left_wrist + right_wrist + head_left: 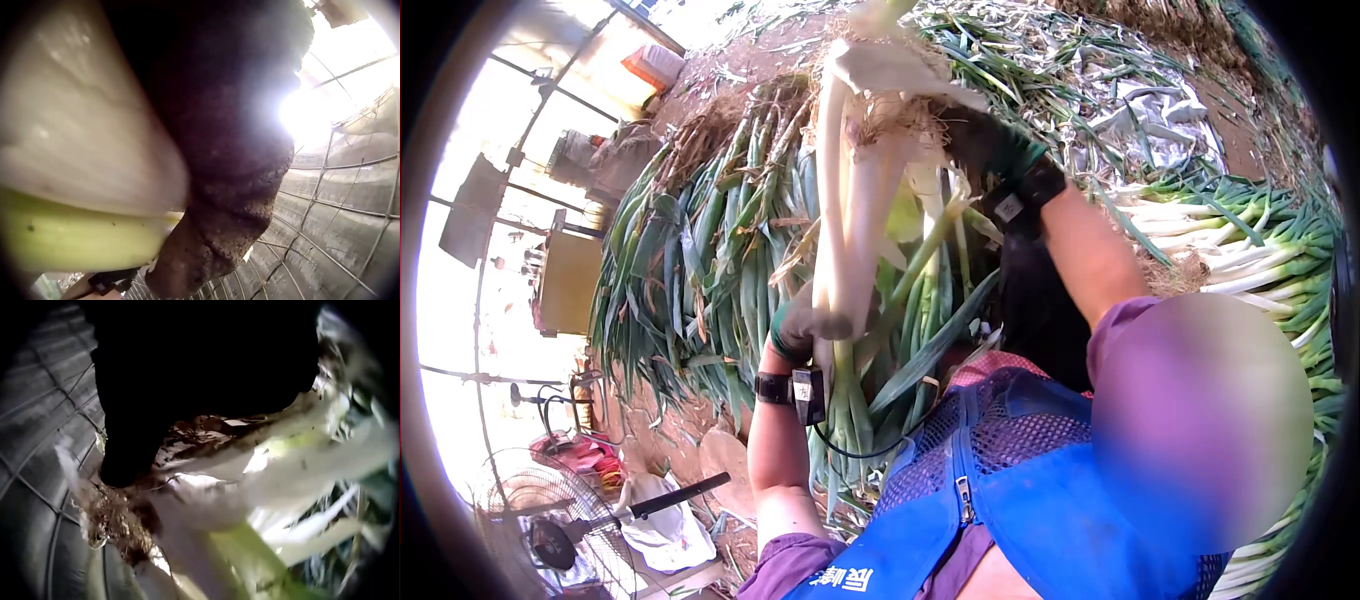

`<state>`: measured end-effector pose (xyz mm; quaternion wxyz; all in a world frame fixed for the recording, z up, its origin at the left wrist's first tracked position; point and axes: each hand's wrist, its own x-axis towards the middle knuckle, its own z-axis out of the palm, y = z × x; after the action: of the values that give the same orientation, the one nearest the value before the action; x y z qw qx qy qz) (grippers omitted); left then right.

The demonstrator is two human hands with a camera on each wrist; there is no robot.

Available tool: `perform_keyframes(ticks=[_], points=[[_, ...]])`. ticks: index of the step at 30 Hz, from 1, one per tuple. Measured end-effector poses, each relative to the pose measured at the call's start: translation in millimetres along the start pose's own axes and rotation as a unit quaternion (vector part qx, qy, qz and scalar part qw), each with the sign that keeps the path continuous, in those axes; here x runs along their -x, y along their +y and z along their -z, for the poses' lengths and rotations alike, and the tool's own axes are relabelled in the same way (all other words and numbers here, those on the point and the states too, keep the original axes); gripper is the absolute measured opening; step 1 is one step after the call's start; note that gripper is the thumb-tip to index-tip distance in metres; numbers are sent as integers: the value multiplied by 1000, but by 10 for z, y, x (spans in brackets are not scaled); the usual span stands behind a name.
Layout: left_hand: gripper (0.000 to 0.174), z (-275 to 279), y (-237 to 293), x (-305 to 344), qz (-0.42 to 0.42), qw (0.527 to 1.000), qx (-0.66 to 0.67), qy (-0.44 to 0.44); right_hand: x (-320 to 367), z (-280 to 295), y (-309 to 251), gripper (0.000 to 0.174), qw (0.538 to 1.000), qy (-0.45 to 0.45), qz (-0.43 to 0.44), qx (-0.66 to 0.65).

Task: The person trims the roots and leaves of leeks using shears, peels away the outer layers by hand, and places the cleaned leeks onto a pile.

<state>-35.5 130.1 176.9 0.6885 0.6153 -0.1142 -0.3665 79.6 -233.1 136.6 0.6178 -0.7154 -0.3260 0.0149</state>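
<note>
In the head view a bundle of thick green onions (870, 210) stands up in front of the body, white stalks and shaggy roots upward, green leaves below. My gloved left hand (798, 318) grips the stalks low down. Its dark glove (231, 187) bends around a white stalk (81, 119) in the left wrist view. At the root end, my right hand (985, 145) in a dark glove holds the bundle, partly hidden behind roots. A pale, loose sheath (900, 72) crosses the top of the bundle. The right wrist view shows that glove (200, 375) as a black shape against the brown roots (115, 519).
A large pile of unpeeled green onions (710, 230) lies to the left. White-stalked ones (1250, 250) are laid in rows on the right. Leaf scraps (1050, 60) cover the ground ahead. A caged fan (550, 530) stands at the lower left.
</note>
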Motion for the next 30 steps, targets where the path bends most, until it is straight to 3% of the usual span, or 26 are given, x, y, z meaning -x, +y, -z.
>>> perform_keyframes(ticks=[1,3,5,6,9,12,14,15,16,17,18,19,20,23,24,25,26,27,28,29,30], points=[[72,8,-40,12,-1,1000,23,21,-76,-226,-207,39,995,6,-70,-71],[72,-38,55,89,-5,997,75,25,-129,-586,-479,25,1000,-2,-1,26],[74,21,71,117,3,997,73,8,-141,-774,-689,25,992,3,75,98],[77,85,65,119,11,999,47,-9,-162,-823,-719,21,991,13,121,59],[79,-16,117,233,1,999,52,-3,-203,-740,-656,21,991,-59,99,-63],[79,-107,226,315,-1,999,34,7,-157,-510,-657,34,989,-46,97,106],[75,-75,245,331,6,1000,12,8,-213,-318,-719,41,996,74,0,-45],[74,-28,214,319,7,1000,4,18,-326,-105,-747,39,986,146,-65,-45],[72,-14,197,307,7,1000,-5,27,-361,45,-772,38,979,146,-72,123],[70,-43,213,297,9,999,-5,34,-409,155,-914,38,943,147,-82,287],[68,-80,253,273,11,999,-8,39,-457,278,-970,34,895,127,-3,428],[65,-106,289,242,12,999,-11,44,-506,397,-1034,31,814,130,77,561],[64,-121,312,204,-2,998,-34,45,-528,497,-1097,26,773,136,100,611],[58,-211,450,183,-8,993,-107,51,-435,789,-1268,20,754,165,78,631],[60,-320,527,243,3,989,-127,76,-373,1097,-1106,26,704,216,230,636],[61,-309,518,244,-3,990,-127,67,-312,1261,-1121,40,719,204,196,635],[63,-304,481,245,-6,991,-125,57,-285,1351,-1219,38,653,206,238,689],[65,-292,456,271,23,990,-126,52,-303,1496,-1393,28,712,231,204,631],[66,-262,435,312,51,989,-128,49,-170,1642,-1593,24,647,249,74,717],[65,-197,354,353,31,992,-121,22,-65,2644,-1042,31,627,335,172,682],[63,-69,180,350,53,993,-102,-8,-162,1953,-2076,27,574,397,-233,677]])
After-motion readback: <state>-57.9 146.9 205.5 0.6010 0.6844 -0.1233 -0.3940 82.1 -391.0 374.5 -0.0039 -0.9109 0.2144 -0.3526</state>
